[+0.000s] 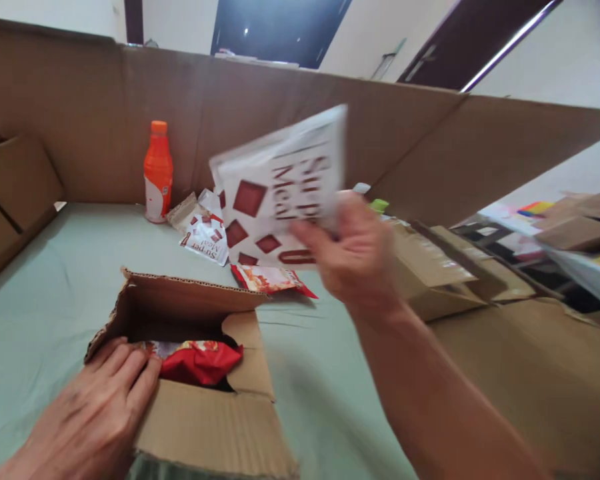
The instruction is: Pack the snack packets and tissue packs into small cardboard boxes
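My right hand (360, 257), raised above the table, pinches a white food pouch (260, 200) by its edge; the pouch bears brown squares and "Super Meal" lettering and is slightly blurred. Below it to the left stands an open cardboard box (215, 427) with its flaps spread. My left hand (103, 400) grips the left side of this box, its fingers bent over the edge and fingertips at a red packet (200, 363) inside. My left thumb is hidden. Just behind the box lies another red packet (275, 280). A similar white pouch (205, 237) rests farther back.
An orange bottle (159, 173) stands upright by the tall cardboard wall (175, 100) at the back. More cardboard boxes are at the left (15, 193) and right (445, 267). A pale green cloth (95, 233) covers the table.
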### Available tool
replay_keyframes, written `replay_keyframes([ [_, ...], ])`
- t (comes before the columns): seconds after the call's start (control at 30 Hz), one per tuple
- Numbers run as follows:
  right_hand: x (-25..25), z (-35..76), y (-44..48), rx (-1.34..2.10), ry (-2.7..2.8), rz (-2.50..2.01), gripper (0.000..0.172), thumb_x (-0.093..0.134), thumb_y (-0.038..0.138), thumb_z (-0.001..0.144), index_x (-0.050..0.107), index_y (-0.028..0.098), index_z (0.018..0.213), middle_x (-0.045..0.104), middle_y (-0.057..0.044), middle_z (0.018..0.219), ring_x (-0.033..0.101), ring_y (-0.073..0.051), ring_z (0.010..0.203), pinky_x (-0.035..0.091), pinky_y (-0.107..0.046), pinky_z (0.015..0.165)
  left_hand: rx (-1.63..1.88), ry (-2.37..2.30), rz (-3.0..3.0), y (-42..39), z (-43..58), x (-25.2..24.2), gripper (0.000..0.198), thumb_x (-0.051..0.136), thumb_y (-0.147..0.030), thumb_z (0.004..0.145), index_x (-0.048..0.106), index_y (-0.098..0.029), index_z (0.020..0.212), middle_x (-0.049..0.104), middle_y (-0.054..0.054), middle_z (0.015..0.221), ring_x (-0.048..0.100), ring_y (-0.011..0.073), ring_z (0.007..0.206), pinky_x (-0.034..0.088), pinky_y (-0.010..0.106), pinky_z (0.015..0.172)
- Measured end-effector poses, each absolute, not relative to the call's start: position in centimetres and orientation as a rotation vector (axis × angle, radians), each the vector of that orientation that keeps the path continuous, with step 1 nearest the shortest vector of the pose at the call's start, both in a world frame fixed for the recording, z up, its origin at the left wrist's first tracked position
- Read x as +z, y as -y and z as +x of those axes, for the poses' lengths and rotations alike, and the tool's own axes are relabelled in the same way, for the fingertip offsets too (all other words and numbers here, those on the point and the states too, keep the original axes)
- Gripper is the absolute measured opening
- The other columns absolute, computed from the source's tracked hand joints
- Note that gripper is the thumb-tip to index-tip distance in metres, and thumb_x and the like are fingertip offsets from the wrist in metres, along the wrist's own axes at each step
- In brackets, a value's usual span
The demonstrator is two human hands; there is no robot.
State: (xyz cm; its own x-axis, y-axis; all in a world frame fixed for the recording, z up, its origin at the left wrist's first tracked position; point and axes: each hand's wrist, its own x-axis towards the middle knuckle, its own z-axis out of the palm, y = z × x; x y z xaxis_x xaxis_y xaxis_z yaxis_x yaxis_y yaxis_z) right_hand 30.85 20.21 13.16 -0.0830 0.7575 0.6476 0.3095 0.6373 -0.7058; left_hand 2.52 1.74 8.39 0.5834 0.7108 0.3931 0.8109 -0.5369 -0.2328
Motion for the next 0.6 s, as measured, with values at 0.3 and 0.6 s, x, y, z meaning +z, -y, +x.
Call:
replay_keyframes([
  [0.3,13.1,28.8,-11.3,0.222,2.329,-0.619,0.028,0.048,0.007,0.093,0.067,0.025,0.103,0.077,-0.002,0.090,0.071,-0.016,0.076,0.054,-0.027,0.070,-0.378,1.427,-2.455,-1.5,1.6,8.2,0.056,0.046,-0.004,0.073,0.069,-0.020,0.120,0.063,0.016,0.122,0.062,0.0336,0.112,0.063,0.043,0.078],
  [0.6,10.4,23.3,-14.7,0.679,2.962,-0.799,0.034,0.056,0.007,0.090,0.064,0.020,0.120,0.078,-0.005,0.098,0.070,-0.016,0.082,0.044,-0.024,0.067,-0.595,1.434,-2.395,-1.1,1.7,6.8,0.053,0.047,-0.005,0.072,0.067,-0.023,0.118,0.031,0.015,0.166,0.031,0.0396,0.152,0.044,0.060,0.111],
])
